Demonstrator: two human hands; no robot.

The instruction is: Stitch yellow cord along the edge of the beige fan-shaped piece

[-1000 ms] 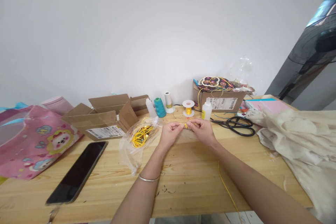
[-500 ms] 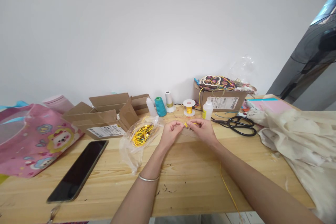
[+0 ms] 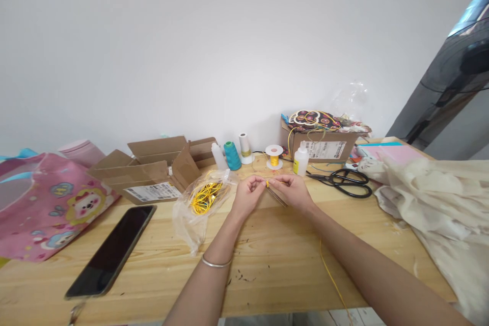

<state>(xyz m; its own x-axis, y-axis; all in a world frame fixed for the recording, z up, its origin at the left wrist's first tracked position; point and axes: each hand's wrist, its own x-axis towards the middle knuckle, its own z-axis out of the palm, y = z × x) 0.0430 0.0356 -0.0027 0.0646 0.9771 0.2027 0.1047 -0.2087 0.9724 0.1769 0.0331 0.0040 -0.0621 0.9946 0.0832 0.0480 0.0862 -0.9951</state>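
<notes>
Cord (image 3: 330, 276), yellow, trails through the lower right of the frame, while mid-frame the left hand (image 3: 248, 194) and right hand (image 3: 295, 192) — fingertips pinched together — grip more of it by what look like thin dark strands (image 3: 278, 197), a spool (image 3: 274, 158) standing beyond, right of centre.

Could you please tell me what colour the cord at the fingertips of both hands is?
The cord there is yellow, seen best in the head view.
</notes>
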